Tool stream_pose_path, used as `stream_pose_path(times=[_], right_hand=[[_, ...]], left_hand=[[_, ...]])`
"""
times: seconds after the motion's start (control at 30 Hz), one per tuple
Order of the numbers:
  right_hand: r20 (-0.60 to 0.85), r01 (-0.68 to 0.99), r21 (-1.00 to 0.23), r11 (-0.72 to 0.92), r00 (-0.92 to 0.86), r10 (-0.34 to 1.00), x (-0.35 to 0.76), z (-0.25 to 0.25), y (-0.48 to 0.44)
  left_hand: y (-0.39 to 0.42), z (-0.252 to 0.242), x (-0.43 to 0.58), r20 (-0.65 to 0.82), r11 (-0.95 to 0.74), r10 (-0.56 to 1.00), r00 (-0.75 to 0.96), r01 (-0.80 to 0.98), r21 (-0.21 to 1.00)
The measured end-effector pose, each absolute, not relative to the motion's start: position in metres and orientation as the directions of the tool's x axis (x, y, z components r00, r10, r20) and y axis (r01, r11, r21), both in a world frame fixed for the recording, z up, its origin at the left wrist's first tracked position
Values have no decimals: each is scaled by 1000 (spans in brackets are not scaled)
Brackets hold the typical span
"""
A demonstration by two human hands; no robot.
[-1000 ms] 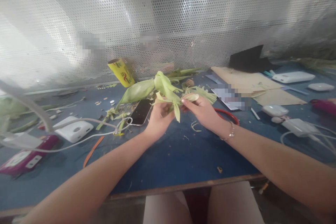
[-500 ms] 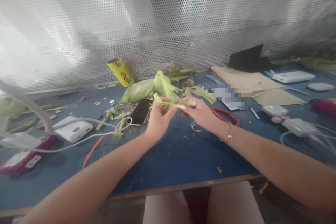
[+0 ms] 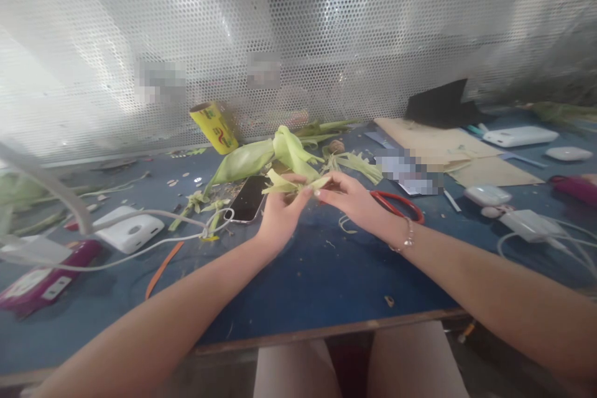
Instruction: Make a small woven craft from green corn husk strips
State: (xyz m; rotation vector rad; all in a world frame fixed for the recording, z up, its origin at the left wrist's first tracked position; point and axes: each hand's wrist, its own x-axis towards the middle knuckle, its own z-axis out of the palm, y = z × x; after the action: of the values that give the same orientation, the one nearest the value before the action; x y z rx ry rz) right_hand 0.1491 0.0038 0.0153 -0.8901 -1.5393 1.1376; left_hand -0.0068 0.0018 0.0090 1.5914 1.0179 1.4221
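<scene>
Pale green corn husk strips (image 3: 280, 183) are pinched between my two hands above the middle of the table. My left hand (image 3: 283, 214) is closed on them, thumb on top, with loose ends sticking out to its left. My right hand (image 3: 351, 202) is closed on their other side, its fingertips meeting the left thumb. The exact grip point is hidden by the fingers. Just behind lie larger green husk leaves (image 3: 247, 163), and a frayed husk bundle (image 3: 361, 165) lies beyond my right hand. A phone (image 3: 249, 200) rests left of my left hand.
A yellow roll (image 3: 215, 129) leans near the perforated metal screen (image 3: 298, 18). White power banks (image 3: 129, 229), cables and a purple power strip (image 3: 49, 280) lie left. Red-handled scissors or a red loop (image 3: 401, 208), brown paper (image 3: 433, 140) and a charger (image 3: 527, 225) lie right.
My right fingers have moved slightly left, closer to my left thumb. The husk strips have turned, their left ends now spreading farther out. The things on the table have stayed put.
</scene>
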Motion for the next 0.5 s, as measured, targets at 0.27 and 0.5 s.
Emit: stream_pose_path(times=[0.27, 0.5], right_hand=[[272, -147, -960, 237, -312, 910, 150, 7, 12], [406, -301, -899, 318, -299, 864, 152, 4, 16]], left_hand=[[7, 4, -10, 491, -506, 861, 132, 139, 851], [7, 5, -9, 354, -378, 920, 169, 144, 915]])
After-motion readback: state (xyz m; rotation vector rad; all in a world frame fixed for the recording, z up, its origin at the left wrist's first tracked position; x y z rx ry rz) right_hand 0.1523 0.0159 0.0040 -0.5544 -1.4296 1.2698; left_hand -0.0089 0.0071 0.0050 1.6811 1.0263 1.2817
